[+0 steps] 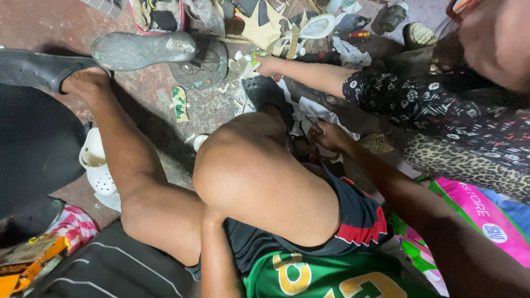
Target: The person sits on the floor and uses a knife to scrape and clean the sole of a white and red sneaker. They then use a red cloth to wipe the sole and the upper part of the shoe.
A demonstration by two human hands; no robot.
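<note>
- At the far left of the floor [149, 94] a black shoe [38, 66] sits on your left foot, and a white perforated clog [96, 165] lies just beside your left shin;
- Your left forearm runs up between your thighs at the bottom of the view; your left hand [212, 215] is tucked under your raised right knee [248, 165], so you cannot tell whether it is open or closed;
- Near the top edge of the floor a grey shoe sole [143, 49] lies on its side, touching a round dark iron stand [207, 63]; a small green scrap [179, 104] lies on the bare floor below them;
- Your right hand [328, 135] is down just past your knee, fingers curled around something small and dark among white paper scraps [309, 110]; what it grips is too hidden to name;
- Another person's hand [269, 65] reaches in from the right on a dark flower-print sleeve [408, 99], fingers pinched on a pale scrap [248, 60] beside the iron stand;
- A pink and green bag [469, 204] lies under your right forearm at the right edge.
</note>
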